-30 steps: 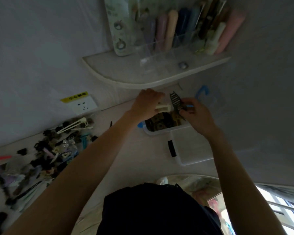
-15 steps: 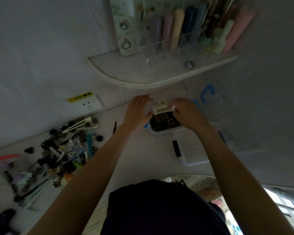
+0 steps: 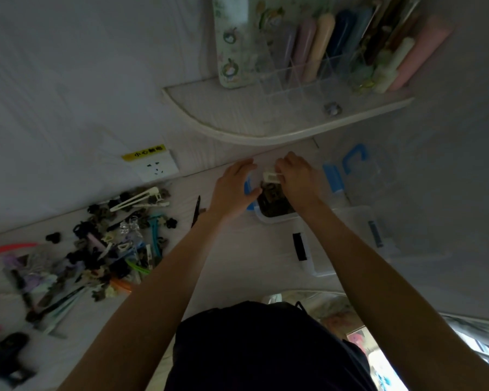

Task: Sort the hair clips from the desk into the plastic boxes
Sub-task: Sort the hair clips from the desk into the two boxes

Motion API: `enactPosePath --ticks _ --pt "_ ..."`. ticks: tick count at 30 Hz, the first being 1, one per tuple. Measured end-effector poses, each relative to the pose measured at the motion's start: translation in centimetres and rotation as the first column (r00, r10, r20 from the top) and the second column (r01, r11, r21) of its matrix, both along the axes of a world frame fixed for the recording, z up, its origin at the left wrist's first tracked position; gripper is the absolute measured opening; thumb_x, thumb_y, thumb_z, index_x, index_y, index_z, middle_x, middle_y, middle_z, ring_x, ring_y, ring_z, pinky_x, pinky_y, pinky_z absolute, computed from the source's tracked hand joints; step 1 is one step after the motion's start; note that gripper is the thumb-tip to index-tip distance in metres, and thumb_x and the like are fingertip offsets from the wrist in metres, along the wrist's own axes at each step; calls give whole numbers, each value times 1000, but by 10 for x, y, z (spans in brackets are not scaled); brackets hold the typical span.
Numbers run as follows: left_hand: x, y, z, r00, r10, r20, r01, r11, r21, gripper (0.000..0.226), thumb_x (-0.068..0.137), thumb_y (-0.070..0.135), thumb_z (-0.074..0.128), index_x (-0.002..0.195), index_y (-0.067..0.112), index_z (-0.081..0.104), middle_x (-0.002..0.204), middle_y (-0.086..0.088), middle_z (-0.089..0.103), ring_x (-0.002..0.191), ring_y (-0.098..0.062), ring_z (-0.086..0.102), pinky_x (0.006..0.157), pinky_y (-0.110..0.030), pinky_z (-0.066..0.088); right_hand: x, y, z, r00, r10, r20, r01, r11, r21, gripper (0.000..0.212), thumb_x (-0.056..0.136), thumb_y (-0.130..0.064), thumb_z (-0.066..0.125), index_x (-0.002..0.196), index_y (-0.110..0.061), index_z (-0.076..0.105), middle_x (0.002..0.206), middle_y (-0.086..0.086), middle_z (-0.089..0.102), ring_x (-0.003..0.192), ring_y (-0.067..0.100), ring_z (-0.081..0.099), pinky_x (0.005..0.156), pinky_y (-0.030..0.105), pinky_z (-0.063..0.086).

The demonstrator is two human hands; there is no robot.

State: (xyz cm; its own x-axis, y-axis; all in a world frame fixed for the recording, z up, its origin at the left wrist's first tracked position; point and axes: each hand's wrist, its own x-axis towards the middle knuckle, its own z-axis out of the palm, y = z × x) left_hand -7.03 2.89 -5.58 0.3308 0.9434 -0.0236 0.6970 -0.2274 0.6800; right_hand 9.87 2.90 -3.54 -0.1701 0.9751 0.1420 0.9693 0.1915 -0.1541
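Your right hand (image 3: 297, 182) pinches a white clip (image 3: 271, 177) over the open plastic box (image 3: 277, 218) of dark clips; your left hand (image 3: 232, 190) rests against its side. A clip pile (image 3: 96, 249) covers the tabletop (image 3: 237, 263) at left.

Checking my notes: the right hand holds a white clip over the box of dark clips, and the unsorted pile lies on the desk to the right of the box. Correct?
Not quite. In the head view the right hand does hold the white clip over the box, but the unsorted pile lies to its left.
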Motion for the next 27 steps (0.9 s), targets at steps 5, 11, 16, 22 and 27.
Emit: enactPosePath --ticks 5,11,16,22,27 --pt "-1 0 -1 1000 0 28 1 1000 -13 57 86 32 62 137 19 40 148 0 34 135 -19 33 111 -40 31 -6 -2 -7 984 97 -150 -123 977 -172 6 75 -2 63 80 -2 62 86 16 61 71 30 61 57 30 45" --pt "-2 -1 -4 999 -16 33 16 1000 9 56 88 32 60 138 17 39 149 0 34 136 -19 32 112 -38 29 14 -6 3 947 -119 -297 -42 875 -483 32 96 -28 44 121 -16 60 138 5 51 137 24 33 107 37 32" --pt "-25 -26 10 986 44 163 -63 992 110 38 93 23 52 130 13 50 137 -6 51 125 -20 44 104 -23 28 -7 -34 22 846 -143 -514 46 979 -196 24 94 -14 47 111 -14 64 114 7 65 103 20 59 90 29 47" --pt "-114 -101 14 860 436 263 -450 893 -10 33 91 36 44 116 19 59 96 4 69 86 -11 64 75 -23 49 -102 -71 43 753 60 -655 -224 960 -170 21 94 -14 47 101 -11 66 97 -2 67 87 10 59 78 19 44" --pt "-200 -190 -5 591 804 69 -807 589 55 21 90 16 56 109 14 64 100 -8 68 93 -25 61 79 -33 49 -198 -92 5 791 455 -408 -602 699 -387 30 96 -22 43 123 -15 54 128 9 54 116 27 46 93 33 36"
